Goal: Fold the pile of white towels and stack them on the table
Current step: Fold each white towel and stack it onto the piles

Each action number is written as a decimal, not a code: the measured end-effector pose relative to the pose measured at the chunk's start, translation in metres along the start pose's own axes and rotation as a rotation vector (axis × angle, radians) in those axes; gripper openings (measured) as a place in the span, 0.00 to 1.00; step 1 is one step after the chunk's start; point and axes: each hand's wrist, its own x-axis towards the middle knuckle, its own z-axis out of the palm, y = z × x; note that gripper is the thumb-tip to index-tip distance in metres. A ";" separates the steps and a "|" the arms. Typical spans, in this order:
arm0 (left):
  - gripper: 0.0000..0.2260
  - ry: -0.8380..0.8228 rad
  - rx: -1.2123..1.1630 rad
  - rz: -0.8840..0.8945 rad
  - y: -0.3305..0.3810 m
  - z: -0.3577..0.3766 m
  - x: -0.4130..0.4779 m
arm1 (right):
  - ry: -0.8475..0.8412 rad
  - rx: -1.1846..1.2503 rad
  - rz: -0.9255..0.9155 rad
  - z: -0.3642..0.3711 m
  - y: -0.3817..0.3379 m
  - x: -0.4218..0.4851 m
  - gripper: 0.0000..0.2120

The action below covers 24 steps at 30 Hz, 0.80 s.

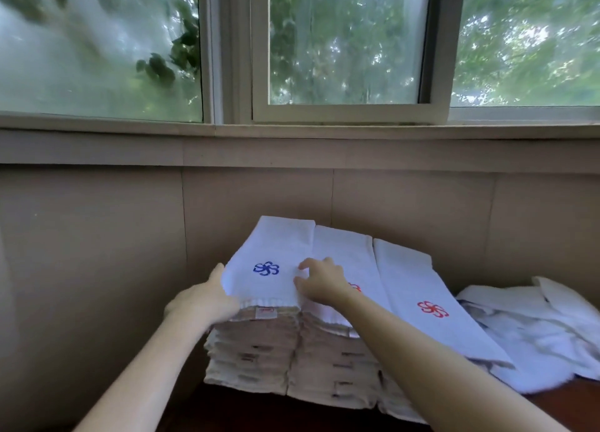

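Three tall stacks of folded white towels stand side by side against the wall. The left stack (253, 350) is topped by a folded towel with a blue flower mark (269, 256). My left hand (203, 298) holds that towel's left front edge, fingers curled under it. My right hand (319, 280) pinches its right edge with bent fingers, over the middle stack (344, 253). The right stack's top towel (418, 288) bears a red flower mark. A loose pile of unfolded white towels (535, 327) lies to the right.
The dark wooden table (246, 412) shows in front of the stacks. A beige panelled wall (97, 236) rises right behind and to the left of them. A window sill (292, 131) runs above, with windows onto green trees.
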 end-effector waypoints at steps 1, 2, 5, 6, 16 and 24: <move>0.39 0.061 0.159 -0.026 0.008 0.001 -0.006 | 0.002 -0.031 -0.021 -0.004 0.006 -0.013 0.20; 0.39 0.122 0.265 -0.021 0.018 0.001 -0.014 | 0.022 -0.059 -0.041 -0.008 0.016 -0.026 0.20; 0.32 0.171 0.288 0.176 0.057 0.013 -0.045 | 0.173 -0.095 -0.048 -0.030 0.069 -0.071 0.19; 0.29 0.168 0.256 0.272 0.072 0.022 -0.057 | 0.254 -0.063 -0.020 -0.039 0.093 -0.085 0.18; 0.16 -0.028 -0.165 0.924 0.246 0.210 -0.138 | 0.403 -0.117 0.475 -0.107 0.344 -0.171 0.12; 0.28 0.008 0.170 0.823 0.356 0.343 -0.092 | 0.072 -0.430 0.334 -0.050 0.457 -0.136 0.20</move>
